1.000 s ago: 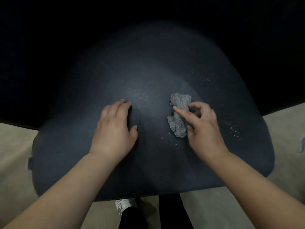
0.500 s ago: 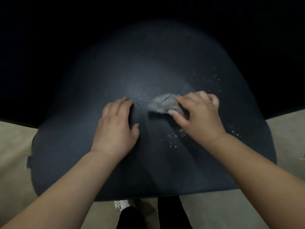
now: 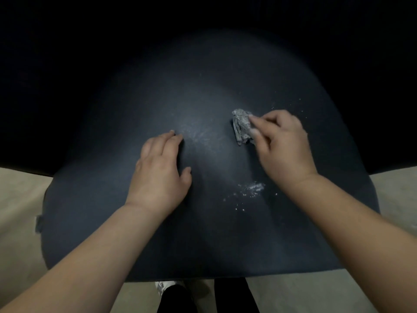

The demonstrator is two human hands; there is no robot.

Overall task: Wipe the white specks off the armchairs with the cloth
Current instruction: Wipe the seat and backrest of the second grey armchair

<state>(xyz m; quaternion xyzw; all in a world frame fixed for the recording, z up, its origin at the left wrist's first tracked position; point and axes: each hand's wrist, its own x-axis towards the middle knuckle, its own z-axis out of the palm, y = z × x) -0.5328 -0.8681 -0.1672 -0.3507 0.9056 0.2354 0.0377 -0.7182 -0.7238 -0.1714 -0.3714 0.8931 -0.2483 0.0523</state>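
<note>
I see the right hand (image 3: 285,145) pinching the crumpled grey cloth (image 3: 242,127) between thumb and fingertips; the cloth sticks out to the left of that hand, pressed on the dark armchair seat (image 3: 112,211). White specks (image 3: 250,190) lie just below the right wrist, more beyond the knuckles. My left hand (image 3: 160,170) rests flat, fingers straight, well apart from the cloth.

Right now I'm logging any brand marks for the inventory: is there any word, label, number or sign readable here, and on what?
None can be read.
armchair seat: plain dark fabric, no print.
cloth in the right hand: no print.
small tab at the seat's left edge: too small and dim to tell.
</note>
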